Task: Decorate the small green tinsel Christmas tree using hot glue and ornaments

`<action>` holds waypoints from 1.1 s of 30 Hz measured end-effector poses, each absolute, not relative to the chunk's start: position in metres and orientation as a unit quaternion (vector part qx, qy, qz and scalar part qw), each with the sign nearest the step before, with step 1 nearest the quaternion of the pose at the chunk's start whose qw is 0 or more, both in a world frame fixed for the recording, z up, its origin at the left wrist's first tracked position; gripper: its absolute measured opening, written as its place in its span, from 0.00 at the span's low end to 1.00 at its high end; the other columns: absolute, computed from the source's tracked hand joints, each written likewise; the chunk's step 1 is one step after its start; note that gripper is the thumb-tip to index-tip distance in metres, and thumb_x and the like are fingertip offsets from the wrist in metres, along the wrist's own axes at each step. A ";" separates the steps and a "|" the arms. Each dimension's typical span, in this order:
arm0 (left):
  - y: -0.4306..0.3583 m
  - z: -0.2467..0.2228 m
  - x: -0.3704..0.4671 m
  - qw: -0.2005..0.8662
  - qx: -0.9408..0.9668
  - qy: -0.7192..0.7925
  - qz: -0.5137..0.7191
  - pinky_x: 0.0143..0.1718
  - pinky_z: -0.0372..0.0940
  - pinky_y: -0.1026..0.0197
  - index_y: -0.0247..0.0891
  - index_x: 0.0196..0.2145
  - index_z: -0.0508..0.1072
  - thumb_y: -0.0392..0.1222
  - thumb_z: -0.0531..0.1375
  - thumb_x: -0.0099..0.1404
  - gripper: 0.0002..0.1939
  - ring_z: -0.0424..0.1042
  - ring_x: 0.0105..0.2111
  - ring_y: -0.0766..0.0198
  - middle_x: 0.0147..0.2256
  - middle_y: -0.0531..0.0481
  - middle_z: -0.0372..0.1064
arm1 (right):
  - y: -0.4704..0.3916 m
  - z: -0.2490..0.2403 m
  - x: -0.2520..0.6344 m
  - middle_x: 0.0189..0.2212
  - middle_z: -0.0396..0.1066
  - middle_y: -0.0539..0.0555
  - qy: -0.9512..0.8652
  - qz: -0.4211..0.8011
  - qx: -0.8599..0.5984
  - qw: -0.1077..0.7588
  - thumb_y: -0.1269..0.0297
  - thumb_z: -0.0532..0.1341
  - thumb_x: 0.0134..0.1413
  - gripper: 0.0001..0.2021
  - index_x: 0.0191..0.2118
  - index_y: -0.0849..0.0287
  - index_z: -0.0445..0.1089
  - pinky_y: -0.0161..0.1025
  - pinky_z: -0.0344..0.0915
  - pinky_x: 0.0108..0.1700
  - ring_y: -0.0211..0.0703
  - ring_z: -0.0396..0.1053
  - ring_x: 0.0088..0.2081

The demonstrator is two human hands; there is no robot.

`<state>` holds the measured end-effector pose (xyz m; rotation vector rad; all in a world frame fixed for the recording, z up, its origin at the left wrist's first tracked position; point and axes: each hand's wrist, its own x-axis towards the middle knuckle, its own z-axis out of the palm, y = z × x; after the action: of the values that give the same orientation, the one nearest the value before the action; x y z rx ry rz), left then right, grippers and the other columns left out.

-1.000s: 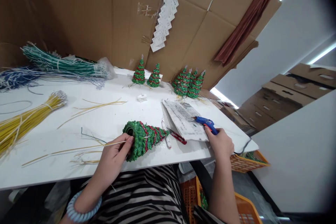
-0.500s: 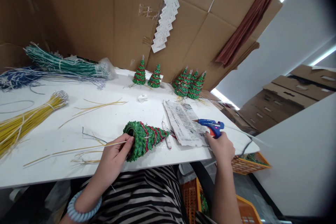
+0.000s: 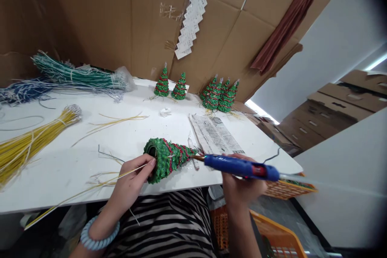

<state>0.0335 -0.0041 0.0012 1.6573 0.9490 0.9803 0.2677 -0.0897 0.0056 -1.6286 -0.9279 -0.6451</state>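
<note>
A green tree with red garland (image 3: 169,157) lies on its side at the table's front edge, its hollow base toward the left. My left hand (image 3: 137,175) pinches the rim of that base, with a thin yellow wire (image 3: 90,187) trailing leftward from the fingers. A blue glue gun (image 3: 238,166) is in my right hand (image 3: 242,187), whose fingers wrap its handle. The gun's nozzle is at the tree's pointed tip; whether they touch I cannot tell. Beneath and behind the tip lies a whitish stick (image 3: 193,154).
Newspaper (image 3: 216,133) lies behind the gun. Two small trees (image 3: 179,86) and a cluster of several more (image 3: 219,96) stand at the back. Yellow (image 3: 36,137), green (image 3: 72,73) and blue wire bundles (image 3: 24,90) lie left. Orange crates (image 3: 281,234) are below the table, right.
My right hand has lifted the glue gun off the newspaper area and brought it left, nozzle to the tree's tip. The yellow wire's far end has swung down toward the front edge.
</note>
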 end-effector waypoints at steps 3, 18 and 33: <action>-0.004 0.001 0.033 0.472 0.682 0.387 0.403 0.23 0.55 0.65 0.37 0.22 0.67 0.52 0.55 0.63 0.18 0.59 0.21 0.67 0.19 0.54 0.60 | -0.083 -0.004 0.249 0.25 0.73 0.51 -0.450 -0.274 -0.634 0.566 0.58 0.65 0.52 0.10 0.28 0.57 0.67 0.41 0.68 0.33 0.42 0.70 0.25; -0.004 -0.002 0.033 0.455 0.689 0.391 0.407 0.22 0.55 0.65 0.37 0.23 0.70 0.52 0.55 0.63 0.18 0.59 0.21 0.67 0.19 0.54 0.61 | -0.081 -0.004 0.242 0.25 0.74 0.49 -0.504 -0.342 -0.622 0.492 0.68 0.63 0.56 0.14 0.23 0.55 0.58 0.40 0.63 0.37 0.40 0.72 0.27; -0.004 -0.001 0.032 0.452 0.695 0.394 0.396 0.23 0.54 0.65 0.37 0.23 0.69 0.53 0.54 0.64 0.19 0.59 0.21 0.66 0.19 0.54 0.60 | -0.079 -0.005 0.244 0.25 0.75 0.49 -0.508 -0.356 -0.630 0.467 0.67 0.61 0.58 0.14 0.23 0.55 0.58 0.40 0.62 0.37 0.41 0.73 0.28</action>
<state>0.0318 -0.0040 -0.0012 1.7175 0.9731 0.9789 0.2437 -0.0790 -0.0048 -1.5453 -1.2473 -0.8732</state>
